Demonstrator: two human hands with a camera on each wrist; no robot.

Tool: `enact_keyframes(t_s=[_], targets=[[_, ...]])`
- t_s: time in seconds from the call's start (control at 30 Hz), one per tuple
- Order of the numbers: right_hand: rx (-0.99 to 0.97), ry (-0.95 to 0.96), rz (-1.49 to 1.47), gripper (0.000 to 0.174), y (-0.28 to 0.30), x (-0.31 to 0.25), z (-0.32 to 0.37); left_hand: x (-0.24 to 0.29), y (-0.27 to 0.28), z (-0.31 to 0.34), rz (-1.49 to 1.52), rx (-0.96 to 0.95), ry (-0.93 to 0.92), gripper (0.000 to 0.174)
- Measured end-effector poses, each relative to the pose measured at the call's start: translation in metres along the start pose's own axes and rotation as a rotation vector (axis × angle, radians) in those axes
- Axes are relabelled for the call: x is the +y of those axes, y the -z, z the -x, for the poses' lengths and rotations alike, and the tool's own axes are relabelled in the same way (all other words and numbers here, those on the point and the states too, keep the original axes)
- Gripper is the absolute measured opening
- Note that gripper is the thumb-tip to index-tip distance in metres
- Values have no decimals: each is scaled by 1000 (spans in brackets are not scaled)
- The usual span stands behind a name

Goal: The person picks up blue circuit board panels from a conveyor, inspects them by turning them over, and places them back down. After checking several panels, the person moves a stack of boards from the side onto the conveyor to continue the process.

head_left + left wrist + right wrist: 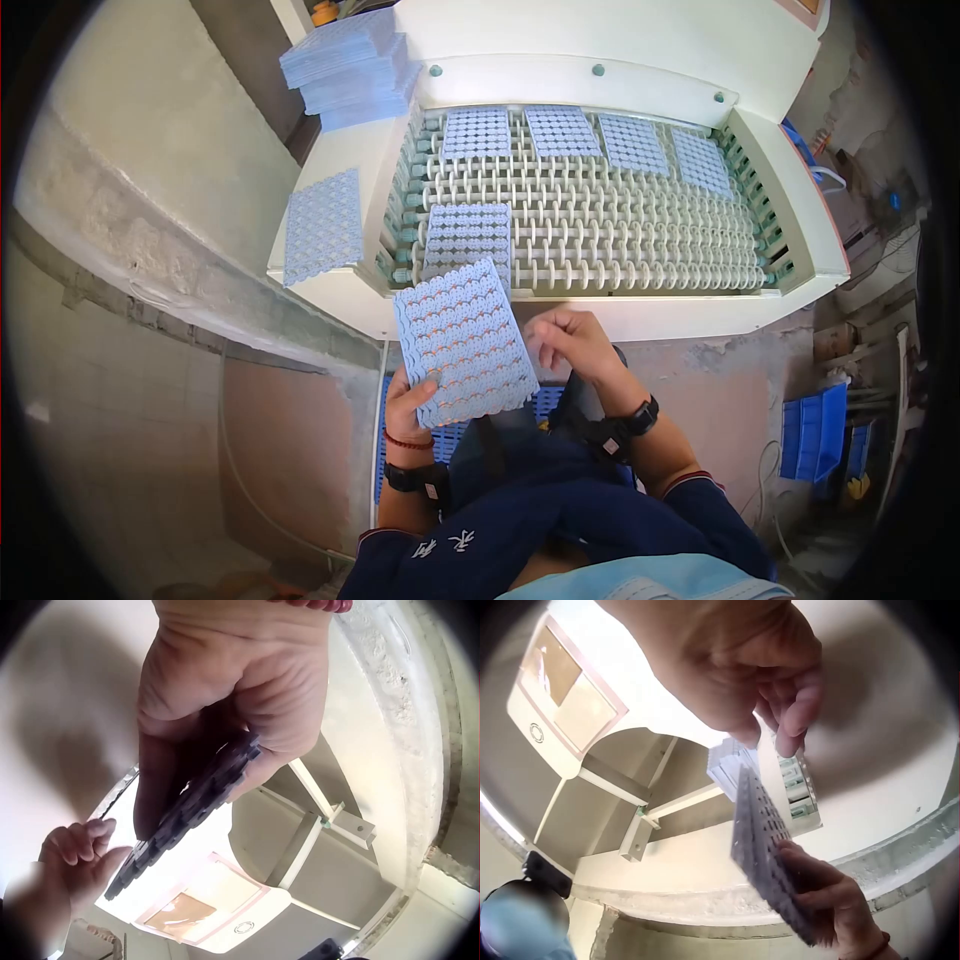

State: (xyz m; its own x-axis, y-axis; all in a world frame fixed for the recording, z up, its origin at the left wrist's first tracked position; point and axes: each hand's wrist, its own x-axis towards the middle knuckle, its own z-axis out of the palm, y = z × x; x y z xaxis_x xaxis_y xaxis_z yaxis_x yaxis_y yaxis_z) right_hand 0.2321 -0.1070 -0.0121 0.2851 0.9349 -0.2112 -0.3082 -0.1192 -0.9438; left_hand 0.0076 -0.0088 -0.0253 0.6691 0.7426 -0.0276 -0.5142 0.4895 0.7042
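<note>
My left hand [408, 400] grips the lower left corner of a light-blue perforated panel [465, 340], thumb on the face toward me. The panel has scalloped edges and rows of orange-brown marks. It is tilted in front of the roller conveyor [600, 230]. In the left wrist view its dark toothed edge [187, 806] runs between thumb and fingers. My right hand [572, 340] hovers just off the panel's right edge, fingers loosely curled, holding nothing. The right wrist view shows the thumb and fingertips [791, 742] apart above the panel's upper end.
Several similar panels lie on the rollers, one [468, 240] at the front left, others [562, 132] along the back. Another panel [324, 228] rests on the machine's left ledge, with a tall stack [350, 70] behind it. Blue bins [812, 430] stand on the floor at right.
</note>
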Motion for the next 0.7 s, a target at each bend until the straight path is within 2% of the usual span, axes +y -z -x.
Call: enact_keyframes(t_s=[0.1,0.13,0.2,0.37,0.43,0.5,0.57,0.6,0.67,0.7], targets=[[-77,-45,128,19,-3,-3,18,-9,-3,-5,-53,44,9,47],[-23,-45,163,19,-4,-4,21,-10,-1,-7,-51,37,13,47],[11,-30,174,19,0,0,20,-9,4,-9,-28,-71,138,44],[109,-2,185,20,15,-1,11,-18,-9,-11,-60,52,11,39],[250,27,52,20,25,-7,6,-17,-11,-10,-54,74,-12,38],[290,53,44,19,42,-18,1,-12,-13,-7,-15,60,31,38],[484,178,184,21,63,-21,-7,-13,-4,-7,-18,71,32,38],[491,182,180,21,70,-27,-8,-12,-3,-7,-18,88,34,39],[641,130,538,23,82,-38,-7,-7,-4,-5,34,83,56,38],[648,131,537,23,92,-37,-7,-6,-6,-6,90,88,74,36]])
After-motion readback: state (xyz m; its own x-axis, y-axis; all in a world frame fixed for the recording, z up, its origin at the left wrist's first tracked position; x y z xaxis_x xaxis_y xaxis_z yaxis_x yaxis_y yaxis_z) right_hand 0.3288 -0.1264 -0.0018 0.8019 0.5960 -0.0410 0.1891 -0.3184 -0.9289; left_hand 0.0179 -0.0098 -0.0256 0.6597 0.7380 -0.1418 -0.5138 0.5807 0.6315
